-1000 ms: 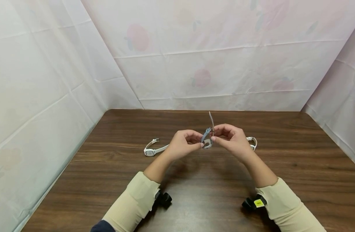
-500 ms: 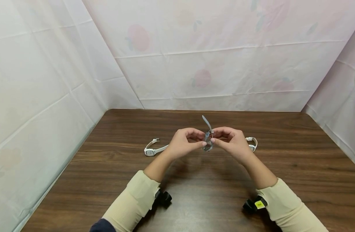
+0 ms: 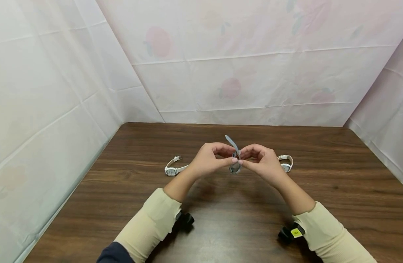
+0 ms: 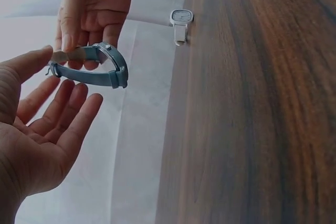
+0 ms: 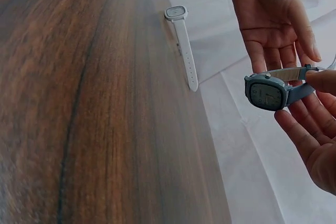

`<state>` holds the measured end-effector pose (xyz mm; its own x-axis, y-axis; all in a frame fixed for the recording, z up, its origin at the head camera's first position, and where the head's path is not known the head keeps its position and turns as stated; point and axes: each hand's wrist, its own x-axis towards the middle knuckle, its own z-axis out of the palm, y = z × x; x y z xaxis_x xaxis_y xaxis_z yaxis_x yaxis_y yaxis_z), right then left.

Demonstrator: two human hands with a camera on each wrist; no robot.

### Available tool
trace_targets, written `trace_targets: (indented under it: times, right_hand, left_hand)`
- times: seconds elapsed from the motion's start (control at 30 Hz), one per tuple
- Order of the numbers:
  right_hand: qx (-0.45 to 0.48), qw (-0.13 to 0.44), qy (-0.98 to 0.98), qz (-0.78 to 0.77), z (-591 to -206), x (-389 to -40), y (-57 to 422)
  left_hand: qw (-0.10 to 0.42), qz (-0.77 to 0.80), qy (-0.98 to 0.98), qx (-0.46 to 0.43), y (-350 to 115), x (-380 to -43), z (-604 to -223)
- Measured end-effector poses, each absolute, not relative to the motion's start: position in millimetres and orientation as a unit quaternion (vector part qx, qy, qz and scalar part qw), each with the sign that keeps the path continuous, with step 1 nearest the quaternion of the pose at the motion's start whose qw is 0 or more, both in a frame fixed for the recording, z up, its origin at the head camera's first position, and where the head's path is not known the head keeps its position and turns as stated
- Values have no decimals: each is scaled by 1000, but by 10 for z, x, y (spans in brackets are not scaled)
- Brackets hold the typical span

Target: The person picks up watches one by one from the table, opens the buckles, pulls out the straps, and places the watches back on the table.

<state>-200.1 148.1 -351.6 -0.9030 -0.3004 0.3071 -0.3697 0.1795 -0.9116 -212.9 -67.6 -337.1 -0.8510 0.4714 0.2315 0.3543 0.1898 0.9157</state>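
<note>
A light blue wristwatch [image 3: 235, 168] is held above the table between both hands. My left hand [image 3: 209, 160] pinches it from the left, thumb and fingers at the strap. From the other side my right hand [image 3: 262, 160] pinches the strap near the buckle, the two thumbs almost meeting. The strap [image 4: 86, 76] bends into a loop, and its free end [image 3: 232, 142] sticks up past the buckle, leaning left. In the right wrist view the watch's squarish face [image 5: 266, 96] points outward. The fingers partly hide the buckle.
On the brown wooden table [image 3: 228, 219] a white wristwatch [image 3: 170, 171] lies left of the hands, its strap spread. A second white wristwatch [image 3: 286, 167] with a curled strap lies to the right, partly behind the right hand. A pale fruit-print cloth [image 3: 195, 87] hangs behind.
The strap's free end has tipped from nearly upright to leaning left and sits lower. Both hands have drawn slightly closer together around the watch. The white watches stay in place.
</note>
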Motion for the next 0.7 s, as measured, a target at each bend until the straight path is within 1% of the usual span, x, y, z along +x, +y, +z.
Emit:
trace_targets:
  times: [0.7]
  right_hand:
    - [226,17,-773,593,-3517,-1978,1481]
  left_hand:
    - [36,574,769,280,-694,-2139,-3369]
